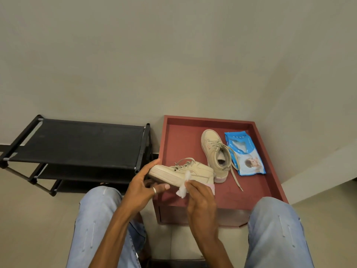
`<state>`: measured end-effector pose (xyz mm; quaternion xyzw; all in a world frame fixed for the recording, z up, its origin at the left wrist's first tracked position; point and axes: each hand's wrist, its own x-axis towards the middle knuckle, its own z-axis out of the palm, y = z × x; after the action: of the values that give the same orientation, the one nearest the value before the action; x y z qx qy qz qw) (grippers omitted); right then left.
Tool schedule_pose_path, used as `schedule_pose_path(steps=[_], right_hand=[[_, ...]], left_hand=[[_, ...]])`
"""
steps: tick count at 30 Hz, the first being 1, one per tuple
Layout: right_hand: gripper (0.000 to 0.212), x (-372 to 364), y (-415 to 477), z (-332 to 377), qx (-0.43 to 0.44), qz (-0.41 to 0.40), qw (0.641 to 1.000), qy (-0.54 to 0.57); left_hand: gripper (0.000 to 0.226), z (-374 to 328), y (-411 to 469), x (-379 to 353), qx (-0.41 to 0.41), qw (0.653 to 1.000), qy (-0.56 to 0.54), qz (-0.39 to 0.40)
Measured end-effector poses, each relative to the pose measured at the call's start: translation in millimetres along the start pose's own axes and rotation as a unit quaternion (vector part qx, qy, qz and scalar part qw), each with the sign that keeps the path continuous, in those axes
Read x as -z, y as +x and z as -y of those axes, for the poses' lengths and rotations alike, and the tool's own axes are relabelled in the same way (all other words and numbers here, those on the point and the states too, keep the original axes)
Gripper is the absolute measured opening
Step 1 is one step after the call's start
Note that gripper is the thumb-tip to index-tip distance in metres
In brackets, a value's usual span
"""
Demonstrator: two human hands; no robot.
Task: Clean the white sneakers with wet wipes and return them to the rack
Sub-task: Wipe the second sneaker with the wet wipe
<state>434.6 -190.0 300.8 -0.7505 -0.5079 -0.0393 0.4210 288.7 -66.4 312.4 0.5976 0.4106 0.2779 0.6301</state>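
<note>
Holding one sneaker [193, 172] sideways above the bench [173, 140] near edge, the left hand [143, 187] grips its toe end; the right hand [201, 200] pinches a wet wipe [183, 188] against its side. Long axis runs left-right, toe toward the rack [77, 142], so the left hand's nearer.

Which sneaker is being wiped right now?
The sneaker in the left hand, right hand pressing a wet wipe to its side; the other sneaker sits beside the blue wipes pack.

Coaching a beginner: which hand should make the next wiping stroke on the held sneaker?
The right hand: it pinches the wet wipe against the sneaker; the left hand grips its toe.
</note>
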Motion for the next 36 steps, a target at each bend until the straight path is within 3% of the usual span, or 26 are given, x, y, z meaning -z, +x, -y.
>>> schedule_pose_path(steps=[5, 10, 15, 20, 23, 27, 31, 36], right_hand=[[0.032, -4, 11, 27, 0.03, 0.031, 0.999, 0.022], [0.034, -4, -6, -7, 0.029, 0.033, 0.999, 0.006], [0.028, -7, -8, -10, -0.023, 0.005, 1.0, -0.015], [0.036, -11, -2, 37, 0.038, 0.046, 0.998, 0.024], [0.024, -8, -5, 17, 0.043, 0.054, 0.998, 0.004], [0.023, -3, -13, -28, -0.02, 0.027, 0.999, -0.032], [0.037, -8, -10, -16, -0.03, 0.022, 0.999, -0.039], [0.027, -10, -11, -10, -0.002, 0.048, 0.998, -0.033]], left_hand=[[0.072, -9, -3, -7, 0.012, 1.0, -0.016, -0.01], [0.063, -8, -2, -13, 0.015, 0.999, -0.02, -0.04], [0.071, -9, -3, -14, 0.025, 0.998, -0.026, -0.047], [0.07, -9, -3, -12, 0.025, 0.999, -0.019, -0.045], [0.067, -10, -3, -11, 0.033, 0.998, -0.029, -0.043], [0.066, -11, -4, -12, 0.039, 0.998, -0.035, -0.042], [0.064, -10, -5, -17, 0.035, 0.998, -0.024, -0.05], [0.072, -3, -1, -22, 0.033, 0.996, -0.037, -0.075]])
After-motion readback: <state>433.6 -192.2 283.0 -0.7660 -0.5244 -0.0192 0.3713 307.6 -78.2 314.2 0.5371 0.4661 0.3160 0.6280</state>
